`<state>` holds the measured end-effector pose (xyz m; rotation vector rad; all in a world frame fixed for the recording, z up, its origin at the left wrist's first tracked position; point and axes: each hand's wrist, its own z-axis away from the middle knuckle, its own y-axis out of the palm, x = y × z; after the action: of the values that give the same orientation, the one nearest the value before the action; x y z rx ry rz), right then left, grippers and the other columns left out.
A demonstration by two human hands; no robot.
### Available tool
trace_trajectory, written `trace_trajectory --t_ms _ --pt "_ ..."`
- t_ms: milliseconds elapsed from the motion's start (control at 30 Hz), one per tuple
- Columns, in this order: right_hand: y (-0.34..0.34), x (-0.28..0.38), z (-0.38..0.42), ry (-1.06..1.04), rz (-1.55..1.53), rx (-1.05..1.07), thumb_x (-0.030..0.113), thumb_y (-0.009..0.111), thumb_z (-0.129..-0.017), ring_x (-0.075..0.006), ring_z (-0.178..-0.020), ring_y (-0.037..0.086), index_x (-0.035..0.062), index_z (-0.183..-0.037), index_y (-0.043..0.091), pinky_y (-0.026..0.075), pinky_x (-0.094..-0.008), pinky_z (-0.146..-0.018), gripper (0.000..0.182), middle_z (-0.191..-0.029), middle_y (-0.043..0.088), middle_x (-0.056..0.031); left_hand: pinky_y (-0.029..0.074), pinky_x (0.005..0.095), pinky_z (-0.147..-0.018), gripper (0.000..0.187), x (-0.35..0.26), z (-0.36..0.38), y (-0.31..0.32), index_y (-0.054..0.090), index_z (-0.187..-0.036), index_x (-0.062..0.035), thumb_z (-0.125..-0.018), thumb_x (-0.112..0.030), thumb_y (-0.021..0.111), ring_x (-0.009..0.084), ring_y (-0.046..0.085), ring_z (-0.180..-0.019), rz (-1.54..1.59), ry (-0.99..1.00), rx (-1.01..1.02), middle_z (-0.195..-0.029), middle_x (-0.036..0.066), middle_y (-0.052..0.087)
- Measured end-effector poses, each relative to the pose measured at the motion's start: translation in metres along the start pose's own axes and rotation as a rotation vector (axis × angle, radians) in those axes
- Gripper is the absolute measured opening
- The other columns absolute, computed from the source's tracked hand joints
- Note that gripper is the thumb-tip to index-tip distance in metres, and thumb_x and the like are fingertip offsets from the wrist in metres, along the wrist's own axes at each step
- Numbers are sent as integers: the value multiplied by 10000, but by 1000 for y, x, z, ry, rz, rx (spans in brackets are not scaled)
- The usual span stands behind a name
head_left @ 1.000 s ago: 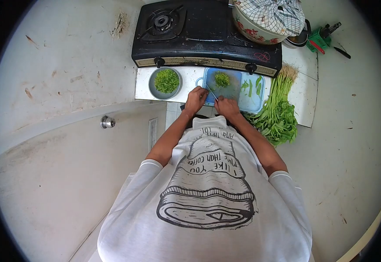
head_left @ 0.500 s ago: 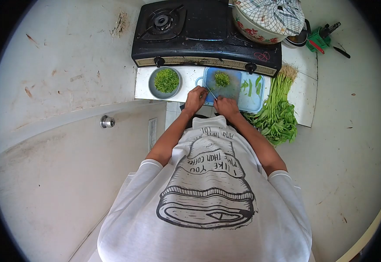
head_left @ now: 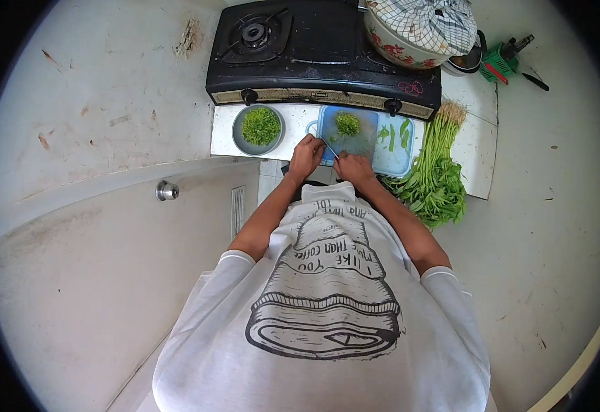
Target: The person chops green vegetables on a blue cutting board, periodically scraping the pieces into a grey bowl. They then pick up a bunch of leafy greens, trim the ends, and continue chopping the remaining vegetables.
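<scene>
My right hand [head_left: 353, 167] is closed on a small knife [head_left: 330, 148], whose blade points up and left over the near left part of the blue cutting board [head_left: 361, 145]. At the board's left edge, my left hand [head_left: 306, 156] has its fingers pressed together by the blade tip; what they pinch is too small to make out. A pile of chopped greens [head_left: 347, 123] lies on the board beyond both hands. A few green pieces [head_left: 391, 137] rest in the light blue tray [head_left: 404, 165] on the right.
A grey bowl [head_left: 237, 141] of chopped greens [head_left: 261, 126] stands left. Behind is a black gas stove [head_left: 324, 51] bearing a cloth-covered pot [head_left: 399, 51]. Long leafy greens [head_left: 437, 172] lie right. Farther right are a green basket [head_left: 495, 58] and a dark-handled knife [head_left: 536, 82].
The whole view has shifted very slightly. Both hands stay in nearly the same place, with the knife still in my right hand.
</scene>
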<state>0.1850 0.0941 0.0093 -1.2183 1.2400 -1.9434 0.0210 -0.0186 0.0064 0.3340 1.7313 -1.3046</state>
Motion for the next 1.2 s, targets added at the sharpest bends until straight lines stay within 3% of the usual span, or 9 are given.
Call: trace_trajectory --t_ms 300,800,1200 --pt "-5 -3 3 21 -3 9 342 516 -1041 -387 -665 742 -5 -896 675 603 -498 -646 409 -724 729 -218 550 450 -804 133 9 4 4 744 -997 -10 -876 -6 689 381 679 -876 -3 58 -43 -930 169 680" --pt "-3 2 -1 -2 8 54 327 514 -1032 -391 -697 749 -14 -921 673 604 -500 -664 392 -732 727 -234 541 459 -766 120 2 3 1 748 -969 -19 -865 -21 688 374 657 -830 -16 22 -23 -857 172 646" --pt "-6 -3 3 9 4 29 343 515 -1038 -384 -676 743 -12 -921 684 601 -500 -655 410 -731 727 -232 575 418 -784 147 -1 6 -5 764 -996 -17 -871 -2 688 356 707 -865 21 -30 -18 -930 166 714"
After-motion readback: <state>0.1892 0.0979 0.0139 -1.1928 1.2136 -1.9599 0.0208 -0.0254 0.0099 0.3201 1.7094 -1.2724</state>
